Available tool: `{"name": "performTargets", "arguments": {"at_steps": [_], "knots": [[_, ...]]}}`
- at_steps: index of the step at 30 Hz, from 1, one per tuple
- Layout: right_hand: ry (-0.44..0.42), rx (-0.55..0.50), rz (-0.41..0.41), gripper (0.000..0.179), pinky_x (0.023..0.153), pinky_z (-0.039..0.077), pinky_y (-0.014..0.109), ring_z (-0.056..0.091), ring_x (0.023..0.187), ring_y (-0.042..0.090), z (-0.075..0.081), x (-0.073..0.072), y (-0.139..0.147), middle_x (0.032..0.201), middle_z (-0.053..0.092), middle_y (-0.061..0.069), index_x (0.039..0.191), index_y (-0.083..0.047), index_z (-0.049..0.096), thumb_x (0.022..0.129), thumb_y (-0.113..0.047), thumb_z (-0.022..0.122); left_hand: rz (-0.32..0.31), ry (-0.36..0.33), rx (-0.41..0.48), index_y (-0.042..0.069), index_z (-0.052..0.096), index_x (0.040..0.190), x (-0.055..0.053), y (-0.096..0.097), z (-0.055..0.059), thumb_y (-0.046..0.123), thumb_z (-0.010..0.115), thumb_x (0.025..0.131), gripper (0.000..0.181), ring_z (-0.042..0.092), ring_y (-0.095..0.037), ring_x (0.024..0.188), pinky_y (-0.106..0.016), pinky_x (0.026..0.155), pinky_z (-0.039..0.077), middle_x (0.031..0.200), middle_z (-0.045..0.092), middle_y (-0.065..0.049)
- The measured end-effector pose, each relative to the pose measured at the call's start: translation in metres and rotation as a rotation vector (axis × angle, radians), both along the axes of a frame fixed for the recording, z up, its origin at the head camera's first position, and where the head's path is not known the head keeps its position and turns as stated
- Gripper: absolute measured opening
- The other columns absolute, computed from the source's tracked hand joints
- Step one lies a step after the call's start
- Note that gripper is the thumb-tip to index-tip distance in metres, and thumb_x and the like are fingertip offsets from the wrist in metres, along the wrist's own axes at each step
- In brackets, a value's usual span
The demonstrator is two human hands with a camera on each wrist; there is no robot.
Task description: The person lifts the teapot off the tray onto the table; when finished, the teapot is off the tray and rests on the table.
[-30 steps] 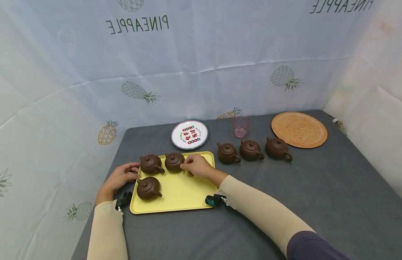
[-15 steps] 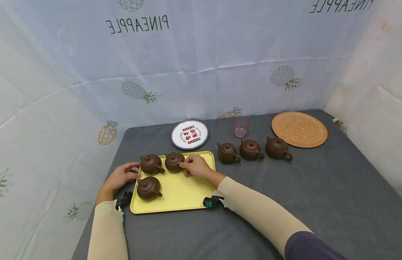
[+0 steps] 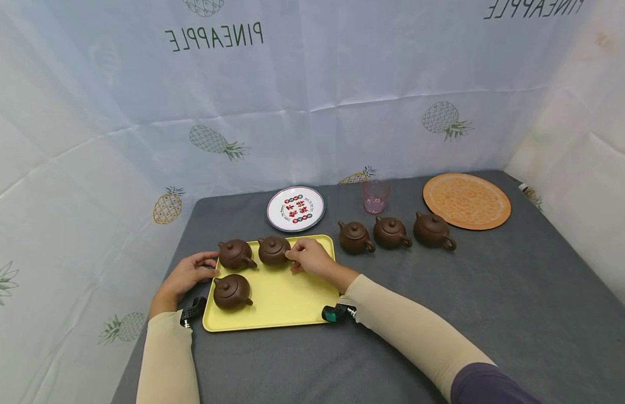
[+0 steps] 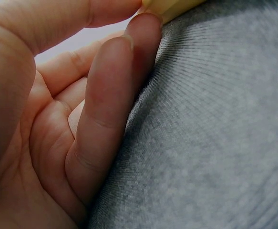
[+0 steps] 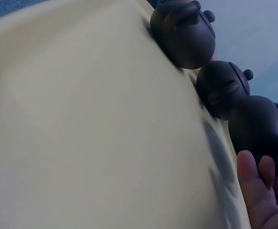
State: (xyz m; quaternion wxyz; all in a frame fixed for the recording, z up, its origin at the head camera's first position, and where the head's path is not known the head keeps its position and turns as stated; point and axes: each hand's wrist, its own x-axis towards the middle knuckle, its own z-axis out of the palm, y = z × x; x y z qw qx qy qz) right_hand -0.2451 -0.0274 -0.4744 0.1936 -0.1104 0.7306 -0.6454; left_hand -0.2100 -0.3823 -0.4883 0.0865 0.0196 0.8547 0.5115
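Observation:
My right hand (image 3: 311, 259) pinches the handle side of a dark brown teapot (image 3: 273, 249), upright at the back of the yellow tray (image 3: 287, 306). In the right wrist view the fingers (image 5: 251, 176) cover most of that handle. To its left stands a second teapot (image 3: 234, 255), and a third teapot (image 3: 231, 292) sits in front of that one. My left hand (image 3: 188, 275) rests at the tray's left edge beside the second teapot, its fingers loosely bent. In the left wrist view the thumb tip and a fingertip meet the yellow edge.
Right of the tray, three more teapots (image 3: 391, 233) stand in a row on the grey cloth (image 3: 393, 348). Behind lie a white plate (image 3: 295, 210) with red print, a pink clear cup (image 3: 375, 197) and a round orange board (image 3: 466, 202). A pineapple-print curtain (image 3: 343, 112) hangs behind the table.
My right hand and the teapot it pinches have shifted slightly to the right on the tray. The left hand and the other teapots stay where they were.

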Motion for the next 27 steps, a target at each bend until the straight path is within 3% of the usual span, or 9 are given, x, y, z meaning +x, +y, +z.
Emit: {"name": "performTargets", "arguments": {"at_steps": [3,9,13,22,27], "knots": [[0.026,0.018,0.012,0.020,0.070,0.056,0.036,0.067,0.073,0.030,0.010,0.004,0.008,0.077,0.059,0.017,0.081,0.000,0.058,0.094,-0.014,0.066,-0.005,-0.001,0.004,-0.006,0.047,0.137,0.001,0.001,0.001,0.011,0.075,0.085,0.062,0.061,-0.010,0.084,-0.024,0.072,0.049,0.106,0.061,-0.016],[0.077,-0.013,0.019,0.016,0.072,0.056,0.036,0.062,0.073,0.025,0.017,0.004,0.025,0.090,0.056,0.016,0.084,0.001,0.058,0.094,-0.010,0.065,-0.004,0.002,0.008,-0.007,0.047,0.137,0.000,0.000,0.000,0.011,0.075,0.085,0.062,0.061,-0.010,0.084,-0.024,0.071,0.050,0.106,0.061,-0.017],[0.085,-0.003,0.013,0.015,0.072,0.056,0.036,0.062,0.074,0.024,0.019,0.006,0.037,0.089,0.056,0.016,0.085,0.000,0.058,0.094,-0.010,0.065,-0.005,-0.003,0.007,-0.008,0.047,0.137,0.000,0.000,0.002,0.009,0.074,0.086,0.061,0.060,-0.008,0.084,-0.023,0.071,0.049,0.106,0.061,-0.017],[0.112,0.022,0.008,0.015,0.074,0.056,0.038,0.064,0.072,0.025,0.036,0.021,0.063,0.076,0.057,0.015,0.086,-0.001,0.058,0.094,-0.011,0.065,-0.023,-0.001,-0.029,-0.011,0.048,0.134,0.014,0.018,0.032,0.004,0.071,0.087,0.055,0.059,-0.008,0.082,-0.024,0.071,0.048,0.106,0.059,-0.021],[0.127,-0.003,0.017,0.015,0.074,0.056,0.040,0.064,0.072,0.025,0.039,0.028,0.079,0.074,0.057,0.015,0.087,0.000,0.058,0.094,-0.011,0.065,-0.011,-0.003,-0.038,-0.011,0.049,0.133,0.015,0.021,0.034,0.004,0.071,0.086,0.054,0.059,-0.008,0.082,-0.023,0.071,0.049,0.105,0.060,-0.019]]}}
